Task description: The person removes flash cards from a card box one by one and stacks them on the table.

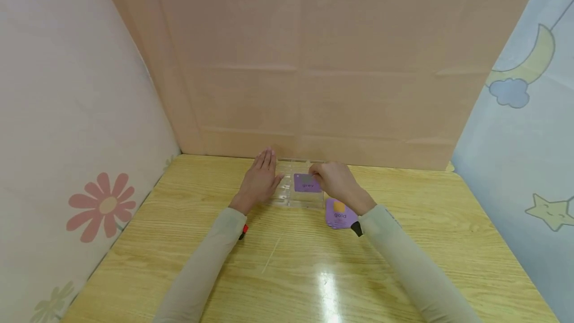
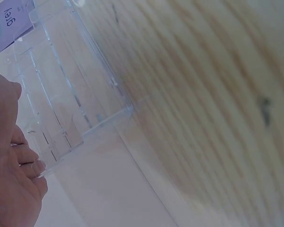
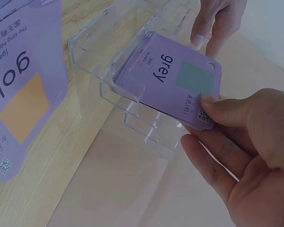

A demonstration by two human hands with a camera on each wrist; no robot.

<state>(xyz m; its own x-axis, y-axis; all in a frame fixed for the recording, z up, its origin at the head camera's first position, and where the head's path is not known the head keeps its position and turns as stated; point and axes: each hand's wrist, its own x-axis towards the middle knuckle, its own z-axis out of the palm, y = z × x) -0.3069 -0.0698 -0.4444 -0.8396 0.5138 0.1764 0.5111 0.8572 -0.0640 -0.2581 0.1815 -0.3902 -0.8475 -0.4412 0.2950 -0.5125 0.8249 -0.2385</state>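
Note:
A clear plastic tiered card rack (image 1: 283, 197) stands near the back of the table. My right hand (image 1: 334, 178) pinches purple color flashcards, the front one a "grey" card (image 3: 168, 71), between thumb and fingers. More than one card edge shows at the held corner in the right wrist view. The lower edge of these cards sits within a tier of the rack. My left hand (image 1: 260, 178) rests at the rack's left end, its fingers extended in the head view and its fingertips touching the rack's edge (image 2: 61, 163) in the left wrist view.
A stack of purple cards topped by a "gold" card (image 1: 339, 215) lies on the wooden table (image 1: 291, 263), just in front of the rack's right end and beside my right wrist. A tan board (image 1: 296, 88) rises behind the rack. Patterned cloths (image 1: 67, 88) hang at both sides.

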